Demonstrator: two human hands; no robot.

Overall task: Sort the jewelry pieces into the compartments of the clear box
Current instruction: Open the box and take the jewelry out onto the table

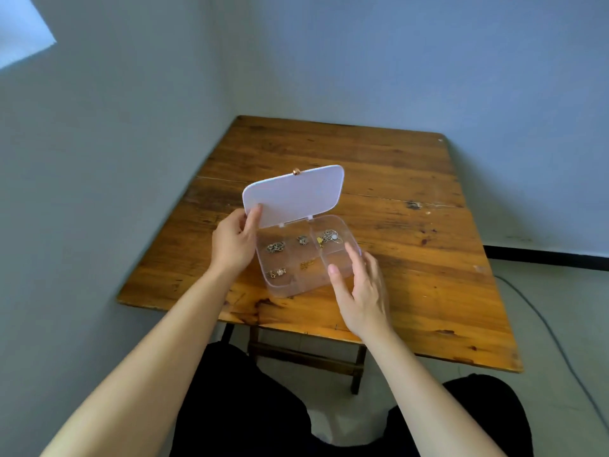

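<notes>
jewelry pieces [276, 247] too small to identify, right hand [364, 291] covering box's near-right corner

Clear box [298, 285] on desk [412, 258], toward near-left corner. Lid [295, 196] hinged up at far side. Jewelry pieces [276, 247] in left, middle, far-right compartments. Left hand [232, 244] at lid's left edge; right hand [362, 291] at box's near-right corner.

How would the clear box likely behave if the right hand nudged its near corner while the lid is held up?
The clear box looks thin-walled and holds only small jewelry pieces, so it is probably light and would slide on the smooth wooden table. The left hand pinching the raised lid might make it pivot instead.
</notes>
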